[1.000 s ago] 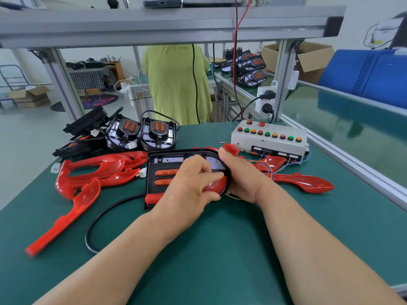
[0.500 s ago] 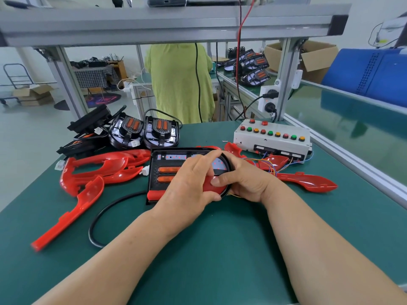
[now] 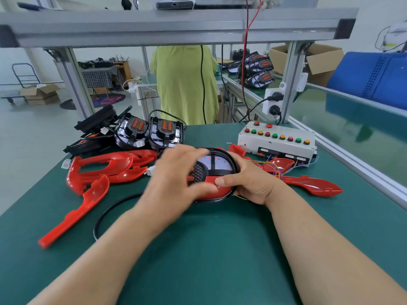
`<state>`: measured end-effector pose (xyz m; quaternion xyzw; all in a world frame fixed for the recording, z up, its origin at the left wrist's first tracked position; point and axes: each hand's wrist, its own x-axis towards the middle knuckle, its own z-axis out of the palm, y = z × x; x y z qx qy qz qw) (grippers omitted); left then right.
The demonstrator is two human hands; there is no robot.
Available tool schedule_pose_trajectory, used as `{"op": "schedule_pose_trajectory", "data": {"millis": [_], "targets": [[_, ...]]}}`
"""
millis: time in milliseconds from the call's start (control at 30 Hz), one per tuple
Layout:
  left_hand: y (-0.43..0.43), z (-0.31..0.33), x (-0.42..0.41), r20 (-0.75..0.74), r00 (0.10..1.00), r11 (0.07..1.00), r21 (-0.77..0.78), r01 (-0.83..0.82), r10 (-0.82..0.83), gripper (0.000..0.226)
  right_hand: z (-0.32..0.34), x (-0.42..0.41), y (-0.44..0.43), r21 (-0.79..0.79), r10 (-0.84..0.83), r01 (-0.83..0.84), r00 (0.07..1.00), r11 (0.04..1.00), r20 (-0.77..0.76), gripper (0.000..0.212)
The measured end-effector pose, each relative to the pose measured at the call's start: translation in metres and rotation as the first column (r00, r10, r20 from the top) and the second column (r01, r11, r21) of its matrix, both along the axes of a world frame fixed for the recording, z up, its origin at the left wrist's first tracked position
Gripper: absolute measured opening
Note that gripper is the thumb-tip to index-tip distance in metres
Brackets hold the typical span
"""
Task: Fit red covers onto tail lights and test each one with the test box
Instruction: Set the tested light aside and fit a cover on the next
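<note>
Head view. I have both hands on one tail light [image 3: 217, 166], which lies flat on the green tabletop [image 3: 220, 249] between them.

Left hand [image 3: 176, 179]: motion-blurred. It covers the left part of the light, with the fingers curved over the far edge and the thumb reaching right along the red cover [image 3: 220, 191]. It reads as a grip, but I cannot resolve the finger detail.

Right hand [image 3: 248, 183]: closed round the rounded right end of the black housing. The thumb tip presses on the red cover and the fingers wrap behind the far rim.

The red cover sits on the near side of the light, under both thumbs. I cannot tell whether it is seated all round. Between the hands the light's pale panel shows small red dots beside a dark mesh patch.

Beyond the right hand, apart from it, is the white test box [image 3: 277, 139], with red, green and amber buttons on top. Thin coloured wires [image 3: 275, 171] run from its front toward the back of the right hand. Loose red covers [image 3: 312, 187] lie just right of that wrist.

Left of the left hand is a pile of red covers [image 3: 110, 168], with one long piece angled toward me. A white connector [image 3: 150, 171] lies just beside the knuckles. Beyond the left hand is a stack of bare tail lights [image 3: 152, 133]. A black cable [image 3: 105, 209] loops on the tabletop and passes under my left forearm.

Far beyond both hands, a person in a yellow-green top [image 3: 185, 84] stands past the tabletop's far edge.
</note>
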<state>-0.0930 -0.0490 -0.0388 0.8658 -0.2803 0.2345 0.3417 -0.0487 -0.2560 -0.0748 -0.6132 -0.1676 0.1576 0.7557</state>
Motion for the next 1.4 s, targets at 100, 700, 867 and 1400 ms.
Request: {"op": "schedule_pose_trajectory", "data": {"millis": [100,700,867,1400], "targets": [[0.04,0.013,0.004,-0.181,0.945,0.942,-0.148,-0.3,0.272,0.032,0.0,0.003,-0.004,0.018,-0.014,0.014,1.0,1.0,-0.01,0.058],[0.077,-0.012,0.018,-0.807,0.383,0.812,-0.548,-0.202,-0.449,0.047,-0.001,0.003,-0.002,0.05,-0.043,0.044,0.999,0.998,-0.017,0.062],[0.074,-0.017,0.018,-0.8,0.405,0.784,-0.565,-0.259,-0.442,0.043,-0.001,0.004,-0.003,0.078,-0.021,0.022,1.0,0.997,-0.016,0.054],[0.061,-0.027,0.017,-0.7,0.698,0.884,-0.412,-0.222,-0.151,0.012,0.0,0.003,-0.002,0.033,-0.079,0.08,0.997,0.996,-0.027,0.066]]}}
